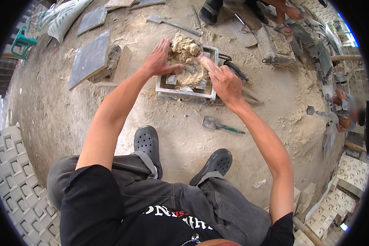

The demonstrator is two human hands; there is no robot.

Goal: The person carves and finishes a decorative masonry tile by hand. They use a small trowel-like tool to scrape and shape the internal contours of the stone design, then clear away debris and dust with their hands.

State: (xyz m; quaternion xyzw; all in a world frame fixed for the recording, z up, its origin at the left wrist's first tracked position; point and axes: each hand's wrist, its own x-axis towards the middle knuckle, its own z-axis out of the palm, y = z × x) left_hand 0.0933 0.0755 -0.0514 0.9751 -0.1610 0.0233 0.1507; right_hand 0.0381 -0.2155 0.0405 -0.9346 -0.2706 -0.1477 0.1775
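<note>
A rectangular metal mould point(185, 93) sits on the dusty ground in front of me. Inside are a heap of damp sandy mix point(185, 47), more loose mix and several small grey blocks point(171, 80) near its front wall. My left hand point(160, 60) lies over the mould's left side, fingers spread and pointing away, thumb reaching across the mix. At the right wall, my right hand point(224, 78) reaches in with a dusty finger stretched against the mix; its other fingers are partly hidden. I see no tool in either hand.
A green-handled scraper point(222, 125) lies nearer my feet. Grey slabs point(90, 61) stand at left, and a long-handled tool point(172, 23) and a trowel point(244, 33) lie beyond. Another person's hand point(291, 13) is by a second mould point(274, 43). Patterned blocks point(20, 180) are stacked at left.
</note>
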